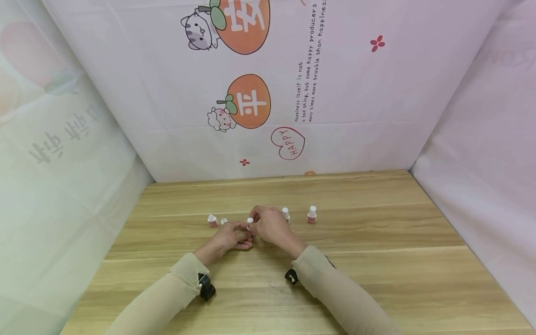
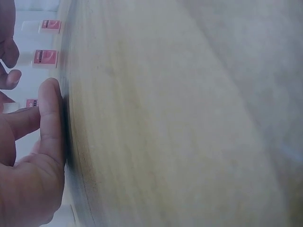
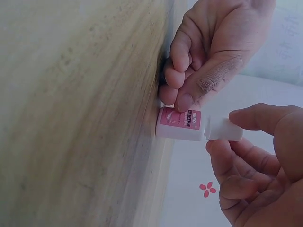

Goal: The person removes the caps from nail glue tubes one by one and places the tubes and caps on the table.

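Observation:
A small white glue bottle (image 3: 182, 124) with a pink label stands upright on the table between both hands. My left hand (image 1: 232, 235) grips its body, the thumb lying on the label in the right wrist view and the other fingers curled behind. My right hand (image 1: 271, 225) pinches the white cap (image 3: 223, 129) between thumb and fingers. In the left wrist view, my left hand (image 2: 38, 156) hides most of this bottle and only part of its label shows. Its lower edge rests along the tabletop.
Left of the hands stand two similar bottles, one glue bottle (image 1: 212, 221) with a short top and another bottle (image 1: 224, 221) partly hidden. On the right are a capped bottle (image 1: 286, 214) behind my right hand and another capped bottle (image 1: 311, 215). Printed cloth walls (image 1: 343, 116) surround the wooden table (image 1: 377, 260).

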Tool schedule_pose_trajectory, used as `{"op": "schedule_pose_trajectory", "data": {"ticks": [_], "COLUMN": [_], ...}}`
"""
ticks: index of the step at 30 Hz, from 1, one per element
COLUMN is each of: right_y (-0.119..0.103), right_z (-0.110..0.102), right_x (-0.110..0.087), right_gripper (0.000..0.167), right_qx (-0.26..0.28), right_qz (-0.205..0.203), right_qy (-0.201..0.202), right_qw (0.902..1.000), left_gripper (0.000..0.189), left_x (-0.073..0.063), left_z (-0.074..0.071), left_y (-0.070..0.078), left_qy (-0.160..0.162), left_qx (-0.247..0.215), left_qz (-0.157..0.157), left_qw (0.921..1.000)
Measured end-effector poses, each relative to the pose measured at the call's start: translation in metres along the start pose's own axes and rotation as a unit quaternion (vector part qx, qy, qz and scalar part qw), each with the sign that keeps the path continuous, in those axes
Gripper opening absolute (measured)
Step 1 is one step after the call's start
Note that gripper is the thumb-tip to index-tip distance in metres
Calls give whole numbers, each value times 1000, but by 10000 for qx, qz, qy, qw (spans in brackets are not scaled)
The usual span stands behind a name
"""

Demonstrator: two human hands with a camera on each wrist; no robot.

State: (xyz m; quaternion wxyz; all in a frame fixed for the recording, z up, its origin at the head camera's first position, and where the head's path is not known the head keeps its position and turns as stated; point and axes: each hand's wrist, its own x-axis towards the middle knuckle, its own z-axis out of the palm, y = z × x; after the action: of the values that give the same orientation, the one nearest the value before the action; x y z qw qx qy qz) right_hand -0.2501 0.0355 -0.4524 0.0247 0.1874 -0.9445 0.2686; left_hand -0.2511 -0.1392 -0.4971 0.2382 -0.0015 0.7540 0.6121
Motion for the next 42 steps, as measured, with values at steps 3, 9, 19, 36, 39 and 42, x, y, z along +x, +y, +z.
{"op": "schedule_pose_trajectory", "data": {"ticks": [3, 9, 19, 36, 39, 42], "right_y": [0, 1, 2, 0, 1, 1], "right_z": [0, 1, 2, 1, 1, 1], "right_x": [0, 0, 0, 0, 0, 0], "right_gripper": [19, 18, 18, 17, 15, 14], "right_qx": [23, 48, 87, 95, 85, 82], "right_qz": [15, 79, -33, 71, 58, -35], "right_qy": [-9, 63, 66, 61, 60, 43], "right_qw": [10000, 9999, 9999, 9999, 9999, 10000], "left_gripper": [27, 27, 27, 27, 27, 27], "left_x": [0, -1, -2, -1, -1, -1], "left_z": [1, 1, 0, 0, 0, 0], "left_y": [0, 1, 1, 1, 1, 2], "left_qy": [-5, 23, -31, -48, -47, -49], "left_qx": [-15, 46, 44, -35, -14, -5], "left_qz": [17, 28, -10, -29, -38, -30], "left_qw": [10000, 10000, 10000, 10000, 10000, 10000]}}
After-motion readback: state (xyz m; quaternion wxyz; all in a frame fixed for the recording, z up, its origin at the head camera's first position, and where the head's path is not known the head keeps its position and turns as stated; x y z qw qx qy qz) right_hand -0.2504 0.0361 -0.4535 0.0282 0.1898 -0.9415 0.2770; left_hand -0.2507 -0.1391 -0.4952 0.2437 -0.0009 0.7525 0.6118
